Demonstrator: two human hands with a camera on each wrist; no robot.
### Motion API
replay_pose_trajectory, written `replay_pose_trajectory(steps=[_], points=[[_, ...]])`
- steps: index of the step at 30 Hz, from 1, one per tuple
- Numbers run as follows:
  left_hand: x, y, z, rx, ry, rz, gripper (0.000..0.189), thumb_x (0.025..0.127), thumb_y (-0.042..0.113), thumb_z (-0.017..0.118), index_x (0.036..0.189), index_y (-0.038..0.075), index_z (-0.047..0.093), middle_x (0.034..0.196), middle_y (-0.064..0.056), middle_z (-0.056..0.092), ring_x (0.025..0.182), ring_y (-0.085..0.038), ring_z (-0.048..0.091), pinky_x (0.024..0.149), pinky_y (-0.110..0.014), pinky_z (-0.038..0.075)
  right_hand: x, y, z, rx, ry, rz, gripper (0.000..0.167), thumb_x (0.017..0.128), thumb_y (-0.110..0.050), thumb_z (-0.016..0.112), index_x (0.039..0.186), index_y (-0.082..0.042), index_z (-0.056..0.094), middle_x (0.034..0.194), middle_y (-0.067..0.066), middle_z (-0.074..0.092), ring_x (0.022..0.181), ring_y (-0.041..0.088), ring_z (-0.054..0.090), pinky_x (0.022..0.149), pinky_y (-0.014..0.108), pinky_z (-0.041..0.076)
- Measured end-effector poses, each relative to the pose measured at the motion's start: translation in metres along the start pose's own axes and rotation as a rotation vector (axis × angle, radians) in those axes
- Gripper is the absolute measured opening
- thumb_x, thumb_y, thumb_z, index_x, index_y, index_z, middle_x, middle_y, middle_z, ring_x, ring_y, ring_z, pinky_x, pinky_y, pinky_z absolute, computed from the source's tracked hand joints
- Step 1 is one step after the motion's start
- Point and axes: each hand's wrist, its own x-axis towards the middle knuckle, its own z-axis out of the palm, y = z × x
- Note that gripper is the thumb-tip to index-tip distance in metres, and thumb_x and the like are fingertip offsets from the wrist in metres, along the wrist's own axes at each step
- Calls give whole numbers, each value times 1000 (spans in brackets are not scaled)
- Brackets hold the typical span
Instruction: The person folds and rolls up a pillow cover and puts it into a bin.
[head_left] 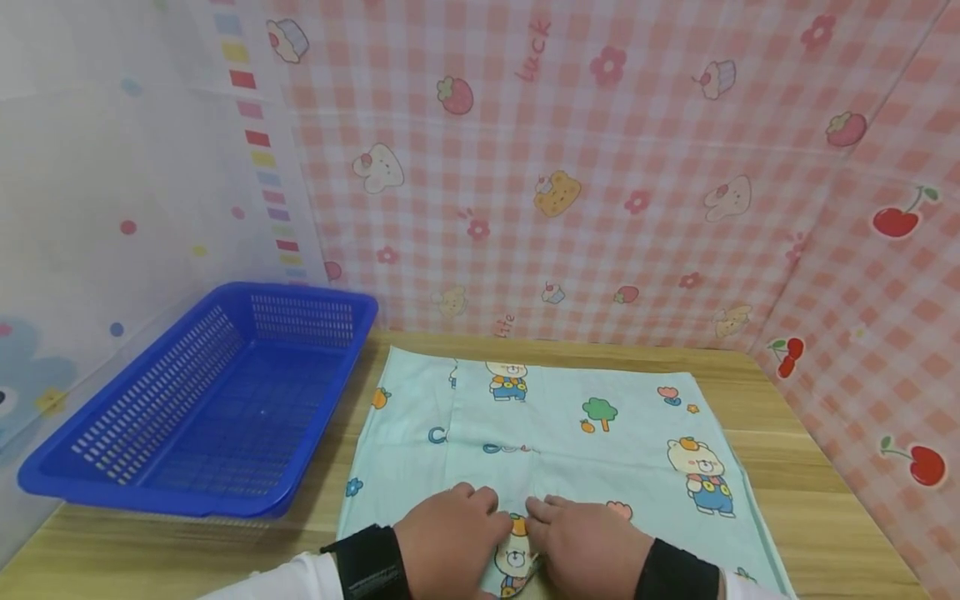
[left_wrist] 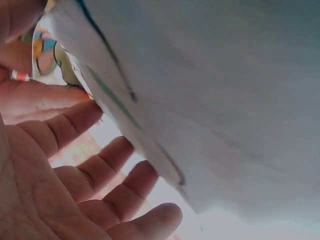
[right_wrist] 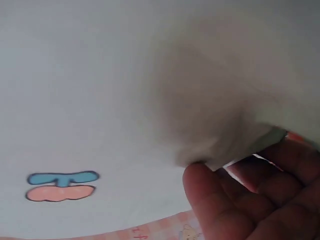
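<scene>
The cloth [head_left: 570, 471] lay on the surface [head_left: 832, 517], reaching out of the picture at six o'clock. The right hand [head_left: 592, 546] pinched its near edge; the left hand [head_left: 450, 537] touched that edge with its outer fingers fairly straight, though whether its thumb pinched too, I couldn't tell. An uneven pull could have skewed the cloth or deepened its creases, and a loose pinch could have let layers slip. The basket [head_left: 157, 497] stood near at nine o'clock, tightening that side; the backdrop [head_left: 660, 142] bounded twelve, while three offered more surface.
</scene>
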Motion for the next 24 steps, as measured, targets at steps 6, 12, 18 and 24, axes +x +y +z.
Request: replay_pose_trajectory(steps=[6, 12, 18, 24], points=[[4, 8, -2, -5, -64, -52, 32, 88, 44, 82, 114, 26, 75, 96, 10, 61, 74, -7, 52, 72, -27, 55, -5, 4, 5, -17, 62, 1, 39, 102, -25, 69, 141, -19, 66, 147, 0, 65, 132, 19, 64, 97, 36, 60], [-9, 5, 4, -37, 5, -53, 16, 89, 25, 81, 105, 26, 80, 106, 13, 66, 83, -2, 56, 77, -27, 57, -19, 12, 14, 58, 16, 53, 58, 97, -37, 75, 148, -15, 60, 153, 2, 59, 141, 24, 58, 103, 35, 57], [-27, -8, 9, -83, 57, -84, 15, 85, 14, 80, 97, 23, 78, 102, 13, 64, 75, -2, 51, 73, -24, 53, -46, 29, 29, 51, 65, 52, 79, 96, -62, 67, 149, -5, 54, 154, 12, 57, 140, 29, 59, 102, 34, 57], [-51, -26, 12, -98, 108, -103, 15, 83, 10, 79, 92, 20, 74, 105, 11, 63, 75, -2, 55, 69, -25, 52, -78, 53, 45, 82, 89, 147, 96, 90, -76, 61, 151, -3, 52, 157, 14, 54, 142, 31, 55, 100, 32, 57]])
